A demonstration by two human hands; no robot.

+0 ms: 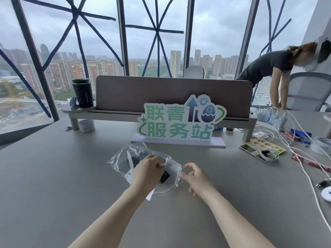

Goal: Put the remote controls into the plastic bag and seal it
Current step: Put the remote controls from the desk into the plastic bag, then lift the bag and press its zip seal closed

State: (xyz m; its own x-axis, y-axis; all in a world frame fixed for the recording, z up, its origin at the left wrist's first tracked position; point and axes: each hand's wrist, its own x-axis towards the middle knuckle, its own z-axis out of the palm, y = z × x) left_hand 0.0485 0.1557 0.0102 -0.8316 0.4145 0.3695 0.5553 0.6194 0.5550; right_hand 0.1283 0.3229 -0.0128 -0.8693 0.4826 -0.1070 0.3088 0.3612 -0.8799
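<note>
A clear plastic bag (125, 158) lies on the grey table (53, 176) in front of me. Dark remote controls show through it: one (136, 159) deep inside, another black one (164, 176) near the bag's mouth. My left hand (146, 169) rests on the bag with its fingers pinching the bag's opening edge, covering part of the remotes. My right hand (193, 176) pinches the same edge at its right corner. A white flat object (164, 190) peeks out beneath the bag.
A green and white sign (179, 120) stands just behind the bag. A black tumbler (83, 93) sits on a shelf with a brown divider (161, 92). Tape rolls, white cables (295, 149) and packets clutter the right side. Another person (274, 72) leans over at the far right.
</note>
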